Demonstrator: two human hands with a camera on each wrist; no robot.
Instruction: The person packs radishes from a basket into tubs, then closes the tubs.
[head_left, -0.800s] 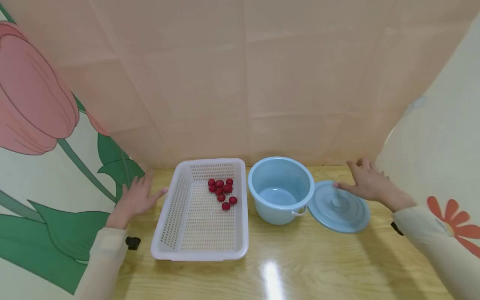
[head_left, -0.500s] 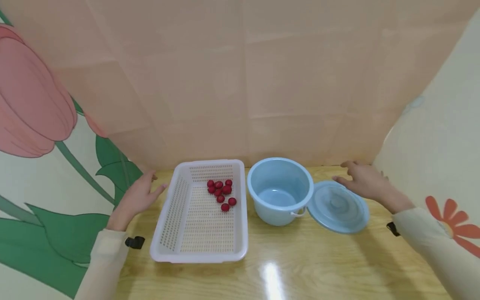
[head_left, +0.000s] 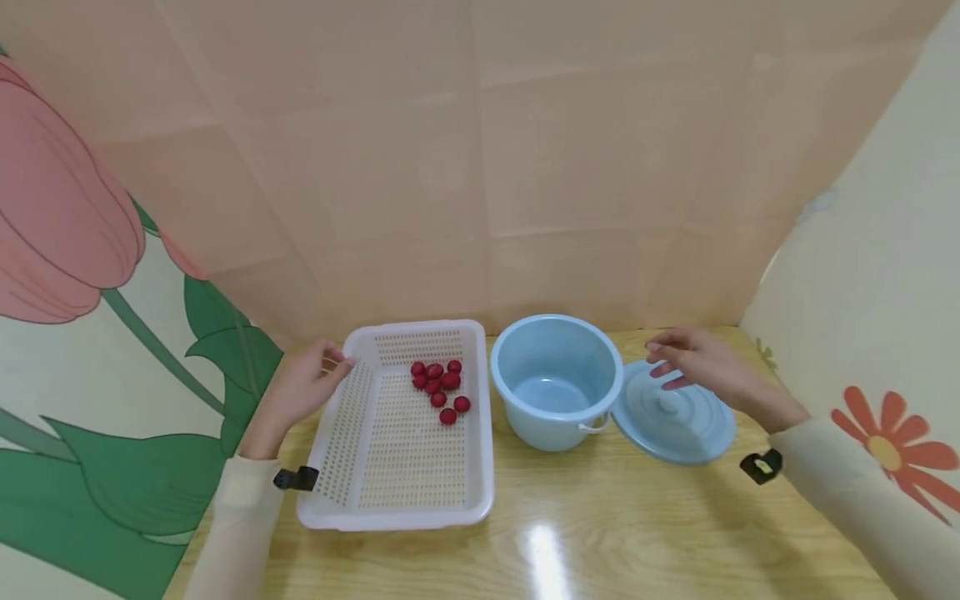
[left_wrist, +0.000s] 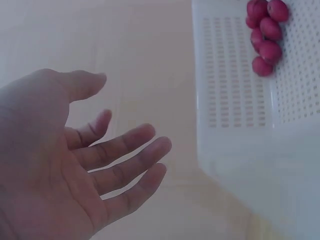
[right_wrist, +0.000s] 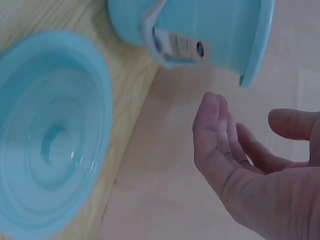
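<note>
My left hand [head_left: 300, 387] hovers by the left side of a white perforated plastic basket [head_left: 480, 492], its thumb tip overlapping the rim in the head view. In the left wrist view its fingers are loosely bent and hold nothing. Several small dark red round fruits [head_left: 447, 416] lie inside the basket, toward its back right. Over a light blue lid [head_left: 701, 429] on the table is my right hand [head_left: 708, 365], fingers relaxed and bare. A light blue bucket [head_left: 551, 429] stands uncovered between basket and lid; the right wrist view shows its side with a label [right_wrist: 180, 45].
The wooden table [head_left: 600, 533] ends at the back against a beige cloth [head_left: 480, 167]. A large printed tulip [head_left: 60, 200] covers the left wall, and an orange flower print [head_left: 885, 454] is on the right. The bucket's white handle [head_left: 595, 427] hangs at its front right.
My left hand has moved right to the basket's rim. The right hand has shifted left over the lid, toward the bucket. Fruits, bucket and lid keep their places.
</note>
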